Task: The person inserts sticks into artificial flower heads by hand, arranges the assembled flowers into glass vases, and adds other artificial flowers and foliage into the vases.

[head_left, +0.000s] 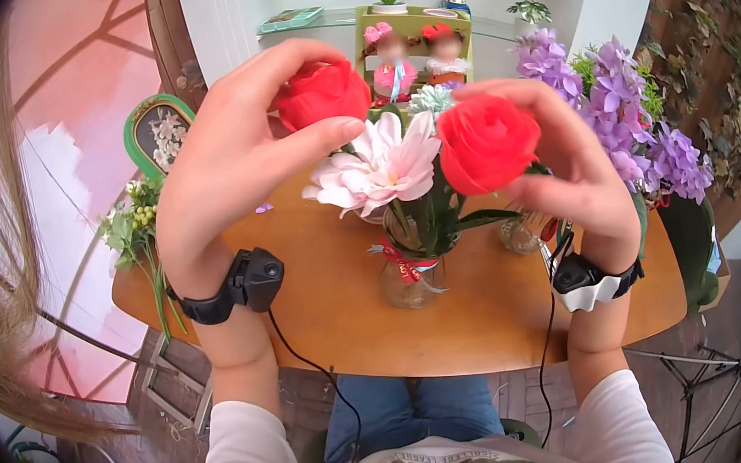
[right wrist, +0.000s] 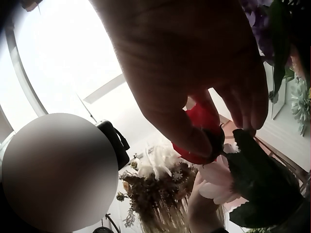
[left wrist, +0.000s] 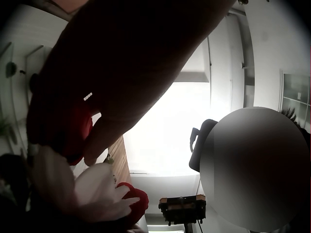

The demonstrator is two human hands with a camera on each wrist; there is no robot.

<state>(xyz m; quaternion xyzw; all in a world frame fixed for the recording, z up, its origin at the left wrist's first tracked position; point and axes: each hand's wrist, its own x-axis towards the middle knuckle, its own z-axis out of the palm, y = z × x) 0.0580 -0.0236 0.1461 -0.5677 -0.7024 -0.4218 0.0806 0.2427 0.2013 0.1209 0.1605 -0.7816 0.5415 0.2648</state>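
Observation:
My left hand (head_left: 231, 147) curves around a red rose (head_left: 323, 95), fingers over its top and thumb along its lower side. On the other side, my right hand (head_left: 597, 190) has its fingers and thumb around a second red rose (head_left: 488, 145). In the right wrist view, thumb and forefinger lie against that rose (right wrist: 201, 119). Between the hands, a pale pink flower (head_left: 378, 167) with pointed petals overlaps both roses' edges. Below it stands a clear glass vase (head_left: 409, 287), tied with a red ribbon (head_left: 407, 267), with dark green leaves (head_left: 425, 225) rising from it.
Purple flowers (head_left: 609, 105) stand at the right of the wooden table (head_left: 335, 319), near another glass vessel (head_left: 519, 234). Green and white sprigs (head_left: 140, 223) lie at the left edge. Behind are two dolls on a green stand (head_left: 400, 20) and a green oval frame (head_left: 137, 135).

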